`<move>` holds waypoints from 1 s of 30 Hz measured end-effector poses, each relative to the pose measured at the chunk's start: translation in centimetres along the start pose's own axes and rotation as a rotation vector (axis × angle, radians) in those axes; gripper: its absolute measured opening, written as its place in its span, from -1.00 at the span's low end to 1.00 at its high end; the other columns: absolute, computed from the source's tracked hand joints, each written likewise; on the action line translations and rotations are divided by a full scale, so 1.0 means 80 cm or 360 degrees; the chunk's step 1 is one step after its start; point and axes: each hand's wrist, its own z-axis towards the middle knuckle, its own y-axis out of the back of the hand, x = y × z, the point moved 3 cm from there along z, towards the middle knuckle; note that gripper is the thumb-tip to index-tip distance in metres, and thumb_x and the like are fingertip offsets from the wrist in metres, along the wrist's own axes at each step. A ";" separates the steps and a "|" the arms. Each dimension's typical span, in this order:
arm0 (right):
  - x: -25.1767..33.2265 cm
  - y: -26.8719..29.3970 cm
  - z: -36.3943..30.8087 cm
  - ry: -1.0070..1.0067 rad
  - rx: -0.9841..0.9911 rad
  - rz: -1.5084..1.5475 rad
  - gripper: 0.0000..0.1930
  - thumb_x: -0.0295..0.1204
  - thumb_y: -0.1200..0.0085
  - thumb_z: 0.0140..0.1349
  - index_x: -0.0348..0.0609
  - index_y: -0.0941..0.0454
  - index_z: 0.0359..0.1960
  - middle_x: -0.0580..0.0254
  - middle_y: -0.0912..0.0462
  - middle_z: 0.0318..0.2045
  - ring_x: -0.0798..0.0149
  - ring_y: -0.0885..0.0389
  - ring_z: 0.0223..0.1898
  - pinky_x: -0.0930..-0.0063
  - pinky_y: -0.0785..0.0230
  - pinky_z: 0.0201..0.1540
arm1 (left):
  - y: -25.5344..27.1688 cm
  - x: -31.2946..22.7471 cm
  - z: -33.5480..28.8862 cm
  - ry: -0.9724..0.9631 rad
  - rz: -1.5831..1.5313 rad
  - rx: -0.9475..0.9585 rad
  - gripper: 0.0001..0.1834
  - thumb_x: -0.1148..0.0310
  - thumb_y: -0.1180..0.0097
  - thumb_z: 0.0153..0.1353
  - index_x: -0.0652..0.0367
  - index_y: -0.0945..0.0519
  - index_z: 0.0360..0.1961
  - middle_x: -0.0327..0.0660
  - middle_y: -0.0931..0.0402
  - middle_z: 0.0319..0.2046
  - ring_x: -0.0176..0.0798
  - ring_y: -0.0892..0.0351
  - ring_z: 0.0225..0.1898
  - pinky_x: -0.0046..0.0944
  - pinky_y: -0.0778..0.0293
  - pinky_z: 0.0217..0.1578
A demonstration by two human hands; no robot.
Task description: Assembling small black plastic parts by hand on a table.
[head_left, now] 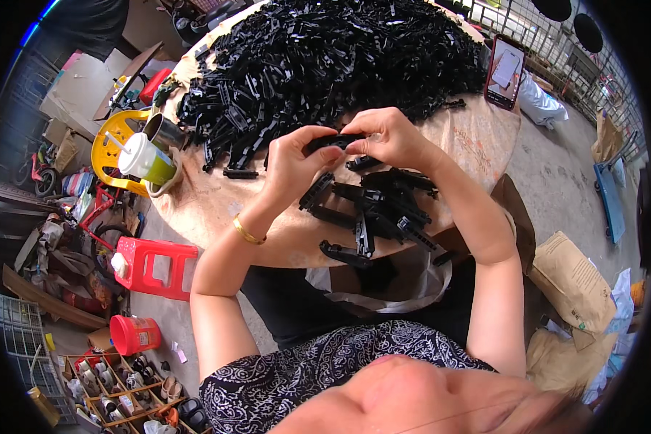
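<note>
Both my hands meet above the table, fingers pinched round one elongated black plastic part (331, 142). My left hand (294, 163) grips its left end between thumb and fingers. At the other end, the fingertips of my right hand (392, 139) are closed on it and partly cover it. Beyond my hands rises a large heap of similar black plastic parts (333, 58). A smaller loose pile of such parts (380, 202) lies just below my hands, close to the near table edge. The part's details are too small to make out.
The round table (217, 213) has a pale cloth. A phone (506, 72) stands at its right edge; a lidded cup with a straw (146, 158) is at the left. Below the near edge hangs an open pale bag (419, 293). A red stool (159, 267) stands left, paper sacks (575, 286) right.
</note>
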 end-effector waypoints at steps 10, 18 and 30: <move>-0.022 0.003 0.002 -0.0292 0.0021 0.0277 -0.70 -0.30 -0.24 0.08 -0.27 -0.61 -0.24 0.16 -0.63 -0.39 0.41 -0.56 -0.35 0.52 -0.41 -0.29 | 0.001 0.008 0.006 -0.0055 0.0113 0.0057 -0.75 0.48 -0.27 0.03 0.29 -0.61 -0.22 -0.16 -0.63 -0.44 -0.46 -0.52 -0.48 -0.43 -0.46 -0.44; -0.063 0.000 0.009 0.0052 -0.0053 -0.0890 -0.77 -0.33 -0.23 -0.02 -0.17 -0.64 -0.34 0.17 -0.62 -0.36 0.09 -0.54 -0.26 0.32 -0.40 -0.16 | -0.011 -0.024 -0.036 -0.0653 0.0647 0.0392 -0.70 0.42 -0.19 0.07 0.22 -0.58 -0.13 -0.10 -0.54 -0.22 -0.06 -0.44 -0.14 -0.17 -0.36 -0.07; -0.032 0.003 0.010 -0.0432 -0.0277 0.0789 -0.75 -0.63 -0.10 0.14 -0.31 -0.53 -0.12 0.28 -0.61 -0.33 0.44 -0.59 -0.29 0.58 -0.51 -0.16 | 0.048 0.021 0.014 -0.0016 0.1320 0.0191 -0.75 0.47 -0.19 0.00 0.28 -0.59 -0.23 -0.05 -0.56 -0.48 -0.02 -0.54 -0.41 -0.21 -0.46 -0.30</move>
